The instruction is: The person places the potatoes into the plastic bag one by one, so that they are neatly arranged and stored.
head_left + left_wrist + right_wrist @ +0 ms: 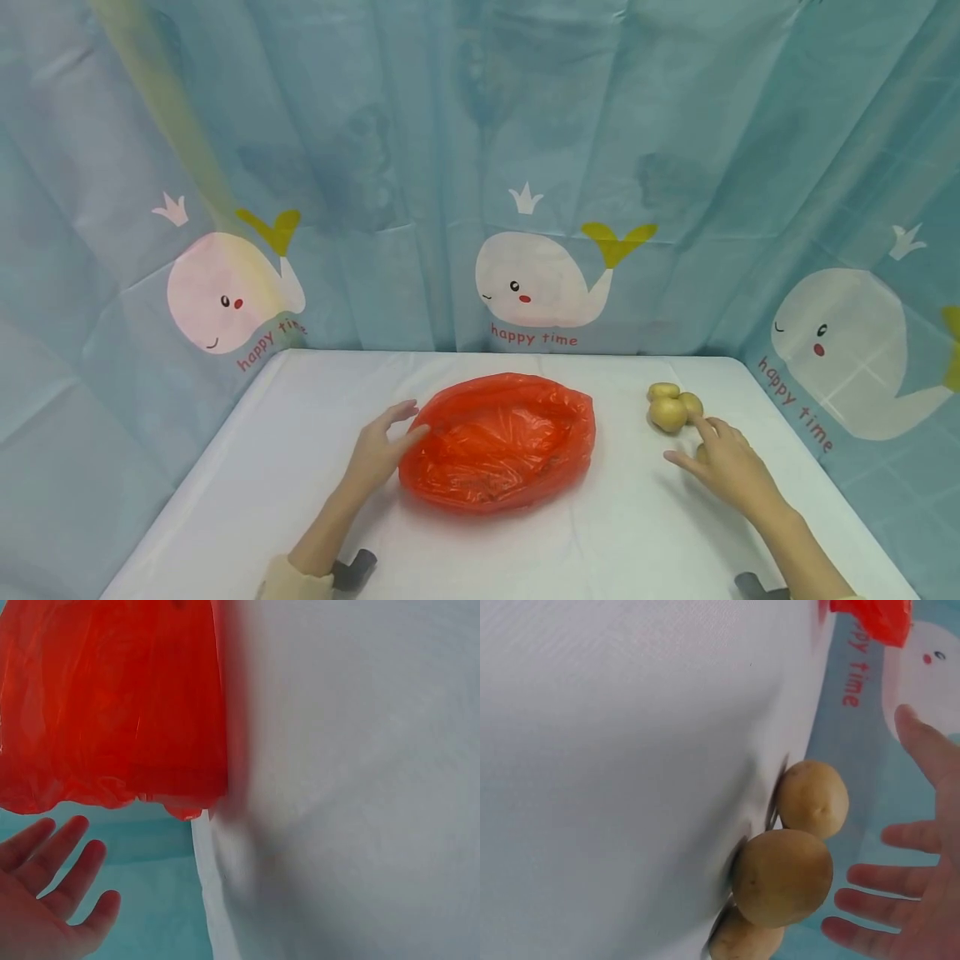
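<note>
A red plastic bag (498,442) stands on the white table with its mouth spread wide toward the head camera. Beside its left rim is my left hand (378,448), thumb and fingers apart and nothing held. The left wrist view has this hand's spread fingers (79,877) just below the bag's crumpled edge. Several potatoes (667,414) lie grouped to the right of the bag. My right hand (733,471) hovers over the nearest potato, partly hiding it. In the right wrist view, its fingers are extended and parted, close to a round potato (784,877).
The white cloth-covered table (622,533) runs back to a blue curtain (420,167) printed with whales, which also hangs along both sides. Dark wrist-camera mounts (358,571) sit at the forearms.
</note>
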`<state>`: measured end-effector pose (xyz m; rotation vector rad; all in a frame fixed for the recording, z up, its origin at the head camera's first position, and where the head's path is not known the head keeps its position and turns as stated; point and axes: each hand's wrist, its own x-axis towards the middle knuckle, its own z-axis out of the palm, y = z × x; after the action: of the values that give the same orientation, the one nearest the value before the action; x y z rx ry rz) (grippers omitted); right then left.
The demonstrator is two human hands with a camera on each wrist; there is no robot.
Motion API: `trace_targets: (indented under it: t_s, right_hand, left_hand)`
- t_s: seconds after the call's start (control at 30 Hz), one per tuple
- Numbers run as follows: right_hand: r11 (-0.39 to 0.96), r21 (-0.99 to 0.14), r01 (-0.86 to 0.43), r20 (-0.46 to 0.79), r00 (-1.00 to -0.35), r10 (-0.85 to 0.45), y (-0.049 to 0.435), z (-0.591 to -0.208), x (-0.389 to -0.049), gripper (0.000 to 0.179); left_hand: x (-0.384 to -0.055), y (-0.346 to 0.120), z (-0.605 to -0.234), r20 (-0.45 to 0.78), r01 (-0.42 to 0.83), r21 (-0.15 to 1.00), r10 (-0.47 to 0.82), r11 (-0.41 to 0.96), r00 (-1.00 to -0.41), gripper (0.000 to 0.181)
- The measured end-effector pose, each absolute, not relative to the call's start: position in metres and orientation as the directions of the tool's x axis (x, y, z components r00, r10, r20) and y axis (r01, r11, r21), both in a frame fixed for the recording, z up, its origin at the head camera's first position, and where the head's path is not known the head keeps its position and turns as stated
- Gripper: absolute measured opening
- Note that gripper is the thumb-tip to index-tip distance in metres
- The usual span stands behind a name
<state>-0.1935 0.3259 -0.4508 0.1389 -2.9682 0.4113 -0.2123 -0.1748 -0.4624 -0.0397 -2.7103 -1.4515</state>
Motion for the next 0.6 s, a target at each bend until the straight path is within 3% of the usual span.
trace_targets:
  t_s: [0.33,0.6]
  right_hand:
    - [0.969,-0.230,-0.093,0.131,-0.989,-0.064,0.3353,-0.4501,-0.1880,0.090]
    - [0.976,-0.198,-0.094,0.148,-0.987,-0.065,0.3370,-0.4537,-0.1872,0.075]
  left_hand:
    - [-0.2128,-0.1710,-0.4650,0.107,0.076,0.831,-0.026,0.551,-0.994,0.059]
    - [-0.2121,-0.1693,-0.4665,0.144,0.094,0.822,-0.044,0.562,-0.989,0.048]
